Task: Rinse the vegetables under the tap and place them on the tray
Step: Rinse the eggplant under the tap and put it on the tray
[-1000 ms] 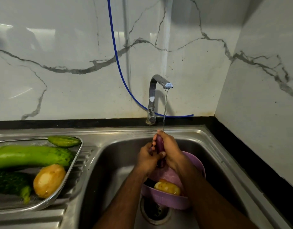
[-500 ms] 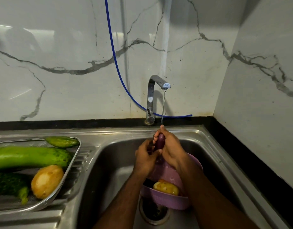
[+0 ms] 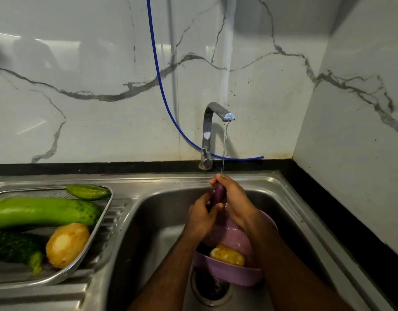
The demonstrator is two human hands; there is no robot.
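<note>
**Head view: purple vegetable under the running tap**

Head camera looks down into the sink (image 3: pixel 162 212), and water streams from the tap (image 3: pixel 212 122) onto both hands. Right hand (image 3: pixel 235 200) curls its grip round the top of a slim purple vegetable (image 3: pixel 217 195); left hand (image 3: pixel 201 217) clamps round its lower part. Below them sits a pink colander (image 3: pixel 234 274) holding a potato (image 3: pixel 227 256). On the left, the tray (image 3: pixel 105 223) carries a long green gourd (image 3: pixel 43 212), a small cucumber (image 3: pixel 88 191), a dark cucumber (image 3: pixel 16 248) and another potato (image 3: pixel 66 244).
</note>
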